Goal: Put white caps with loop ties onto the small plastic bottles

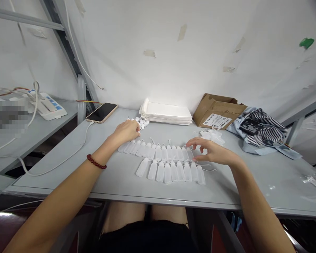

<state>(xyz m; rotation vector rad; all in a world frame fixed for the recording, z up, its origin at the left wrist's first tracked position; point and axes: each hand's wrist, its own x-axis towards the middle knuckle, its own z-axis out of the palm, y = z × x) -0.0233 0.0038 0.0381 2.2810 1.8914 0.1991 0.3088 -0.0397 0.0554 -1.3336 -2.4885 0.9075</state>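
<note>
My left hand (126, 131) is beside a pile of small white caps (142, 123), its fingers curled together. A bit of white shows at the fingertips, but what they hold is hidden. My right hand (209, 150) hovers at the right end of the upper row, thumb and fingers apart around the last bottle. That upper row of small translucent squeeze bottles (158, 153) curves across the table, thin white cords at their tops. Closer to me lies a second, shorter row of the same bottles (167, 174). Several cords stick out past its right end.
A stack of white flat sheets (166, 113) rests against the wall, beside an open cardboard box (217, 110). Clear plastic pieces (213, 136) lie before the box. Striped cloth (263, 128) is at right. A phone (102, 112) with a charging cable (76, 154) lies at left.
</note>
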